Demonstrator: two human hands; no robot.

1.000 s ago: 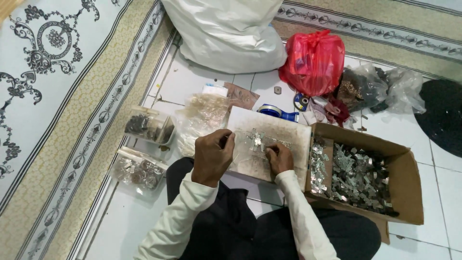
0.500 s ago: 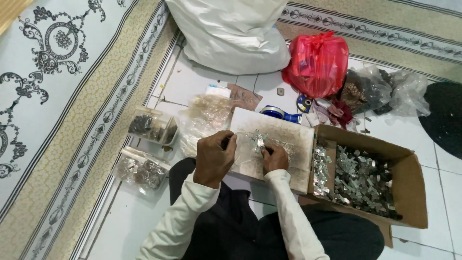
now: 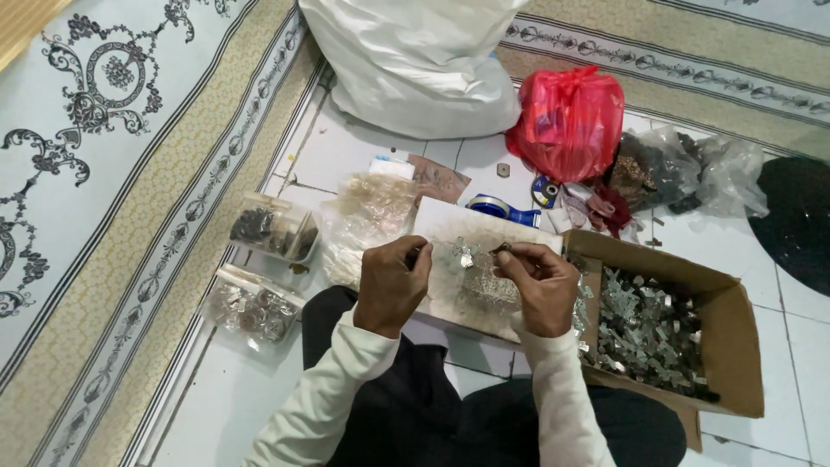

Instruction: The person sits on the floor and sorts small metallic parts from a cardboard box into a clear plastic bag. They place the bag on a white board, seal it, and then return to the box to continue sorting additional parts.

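The left hand (image 3: 391, 284) and the right hand (image 3: 538, 281) are both raised a little above a flat pale board (image 3: 474, 259) that lies on the floor in front of the person. Each grip is closed in a pinch: the left fingers hold something thin and dark that I cannot identify, and the right fingertips are closed on a small dark piece, with a small silver metal part (image 3: 464, 255) between the two hands, just above the board. Whether this silver part is held or only lies there, I cannot tell. In my judgement the main risk is that such a tiny piece slips out of the pinch, because it is smooth and the hands work in the air; it could then fall among the loose silver pieces on the board and be hard to find again. The open brown cardboard box (image 3: 731, 346) full of small silver metal parts touches the right edge of the board, so the right sleeve could catch its flap. On the left, two small clear plastic containers (image 3: 259, 268) with metal bits stand near the knee and could be tipped over. The surface is a white tiled floor (image 3: 354, 151), with a patterned pale carpet (image 3: 104, 173) on the left. Further away stand a big white sack (image 3: 415, 60), a red plastic bag (image 3: 566, 121) and a blue tape roll (image 3: 493, 206).
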